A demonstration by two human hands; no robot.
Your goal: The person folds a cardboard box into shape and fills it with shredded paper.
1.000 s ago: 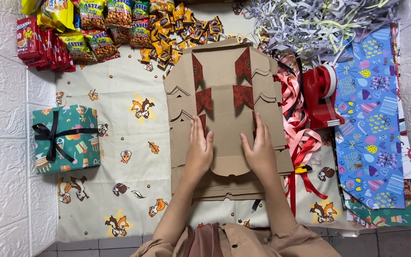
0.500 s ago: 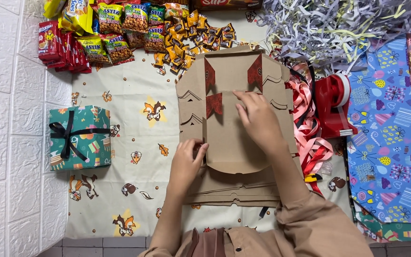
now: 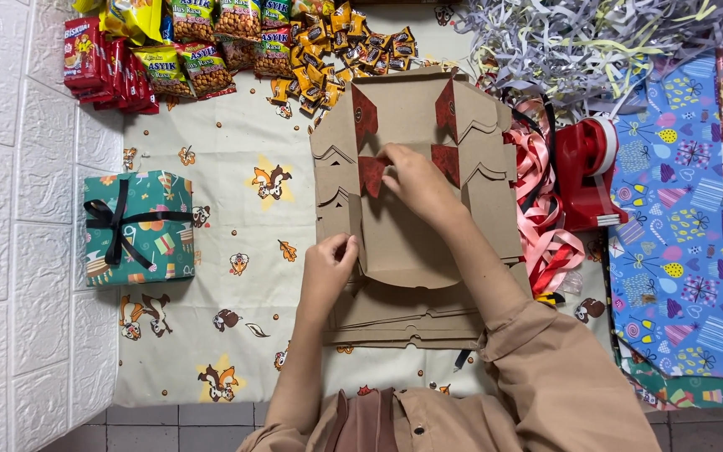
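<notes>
Brown cardboard sheet (image 3: 416,243) at frame centre: left hand (image 3: 328,268) pinches its left edge, right hand (image 3: 416,180) pinches a red flap (image 3: 371,173).

White embossed brick-pattern panels (image 3: 18,251) at left, grey tiled floor (image 3: 169,427) at bottom, even light

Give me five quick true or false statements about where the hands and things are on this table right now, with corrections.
1. The right hand rests on the flat brown cardboard box. True.
2. The left hand holds the tape dispenser. False: it grips the cardboard's left edge.
3. The wrapped gift box has a black ribbon. True.
4. The snack packets lie nearest the person. False: they lie at the far edge.
5. The tape dispenser is green. False: red.
</notes>
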